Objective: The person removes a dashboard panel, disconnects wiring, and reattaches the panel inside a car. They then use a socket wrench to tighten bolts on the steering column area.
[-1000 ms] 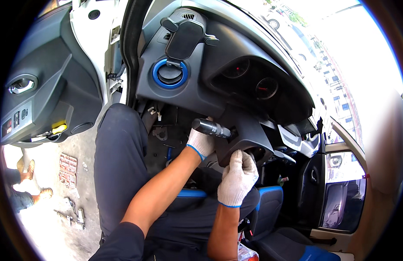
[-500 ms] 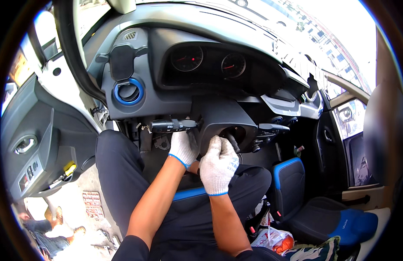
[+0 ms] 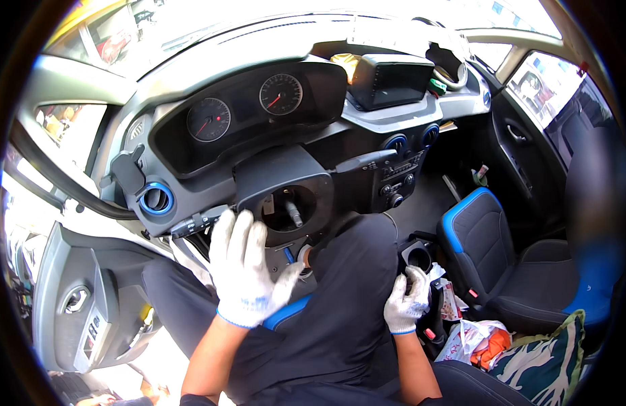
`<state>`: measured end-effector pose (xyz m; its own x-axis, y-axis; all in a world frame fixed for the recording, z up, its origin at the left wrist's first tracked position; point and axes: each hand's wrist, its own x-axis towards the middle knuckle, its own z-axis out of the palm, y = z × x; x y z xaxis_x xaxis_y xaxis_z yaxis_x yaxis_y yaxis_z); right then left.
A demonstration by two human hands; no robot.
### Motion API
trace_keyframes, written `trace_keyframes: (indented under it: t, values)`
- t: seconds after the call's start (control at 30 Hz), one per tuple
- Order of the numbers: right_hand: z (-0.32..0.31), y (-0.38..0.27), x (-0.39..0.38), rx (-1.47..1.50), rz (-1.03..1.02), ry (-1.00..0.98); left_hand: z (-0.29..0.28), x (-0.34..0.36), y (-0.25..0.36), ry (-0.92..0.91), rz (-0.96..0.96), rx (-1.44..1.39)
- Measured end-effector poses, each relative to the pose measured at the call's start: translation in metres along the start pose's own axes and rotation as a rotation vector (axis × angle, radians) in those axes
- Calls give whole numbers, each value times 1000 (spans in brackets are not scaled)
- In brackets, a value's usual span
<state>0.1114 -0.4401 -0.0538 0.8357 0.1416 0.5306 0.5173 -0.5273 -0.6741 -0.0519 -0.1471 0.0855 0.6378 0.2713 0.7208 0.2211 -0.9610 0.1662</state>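
I sit in a vehicle's driver seat, before a steering column with a round opening and a splined shaft at its middle; no steering wheel is on it. My left hand, in a white knit glove, is raised below the column's left side. Its fingers are stretched, the thumb is apart, and it holds nothing. Beside it is the left column stalk. My right hand, gloved too, is by my right thigh, near a black cup holder. Its fingers are loosely curved, with nothing visible in them.
An instrument cluster and a screen top the dashboard. The right stalk juts toward the centre controls. Plastic bags and a camouflage cloth lie beside the passenger seat. The driver's door stands ajar.
Both hands have come away from the column: the left lifted with its fingers spread, the right moved right to the cup holder. The view has swung right.
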Motion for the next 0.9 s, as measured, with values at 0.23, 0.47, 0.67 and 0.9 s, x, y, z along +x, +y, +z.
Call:
trace_keyframes:
  t: [0.23,0.47,0.67,0.9]
  values:
    - [-3,85,-87,-419,-43,-202,44,40,-15,-162,113,308]
    - [14,102,-124,-488,-33,-285,56,45,-21,-62,129,281]
    - [8,105,-131,-512,-26,-296,57,51,-17,-68,149,229]
    - [8,106,-126,-487,15,-296,47,50,0,-133,64,232]
